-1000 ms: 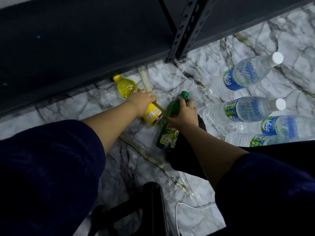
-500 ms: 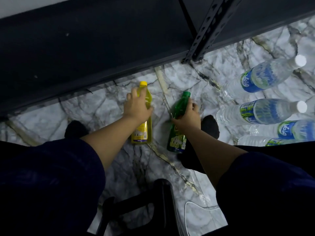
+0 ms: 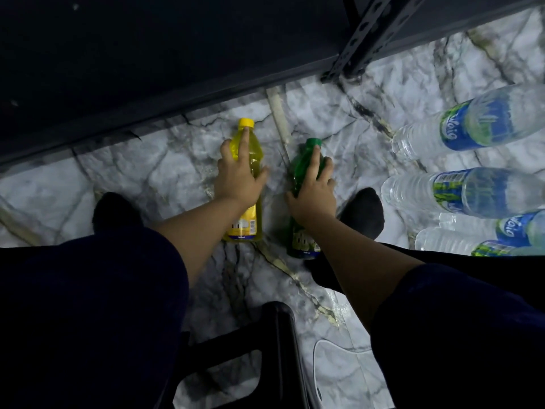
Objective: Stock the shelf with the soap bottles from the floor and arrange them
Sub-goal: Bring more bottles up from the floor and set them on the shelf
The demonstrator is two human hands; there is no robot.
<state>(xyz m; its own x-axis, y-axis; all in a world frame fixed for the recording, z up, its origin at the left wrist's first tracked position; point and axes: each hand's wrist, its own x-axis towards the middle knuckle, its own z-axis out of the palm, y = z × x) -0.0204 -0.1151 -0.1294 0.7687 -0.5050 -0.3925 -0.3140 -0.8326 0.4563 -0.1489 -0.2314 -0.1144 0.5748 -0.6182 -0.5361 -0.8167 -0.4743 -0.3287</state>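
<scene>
Both hands are down on the marble-patterned floor (image 3: pixel 165 172) now. My left hand (image 3: pixel 239 180) is wrapped over the clear yellow plastic soap bottle with the yellow cap (image 3: pixel 246 184), forefinger stretched up toward its neck, the other fingers curled round the shoulder. My right hand (image 3: pixel 314 193) is clamped the same way on the dark green plastic soap bottle with the green cap (image 3: pixel 305 160), thumb on its left flank. Both bottles lie flat between my feet, caps pointing at the black metal shelf (image 3: pixel 147 69) just ahead, label ends toward me.

To do this lift well, I'd say: close the fingers fully under each body before raising, since these smooth bottles could roll or slip out of a top-only grip. Then bring them up caps first, stand them upright on the shelf board, and keep clear of the perforated upright post (image 3: pixel 362 39) on the right. The clear water bottles with blue and green labels (image 3: pixel 472 125) lying to my right aren't soap, I judge, so they stay put.

Compared with a second ago, the yellow bottle has swung round: it lay angled with its cap off to the left, and now it sits parallel to the green one. The green one has straightened too, and my view has shifted so both sit centred.
</scene>
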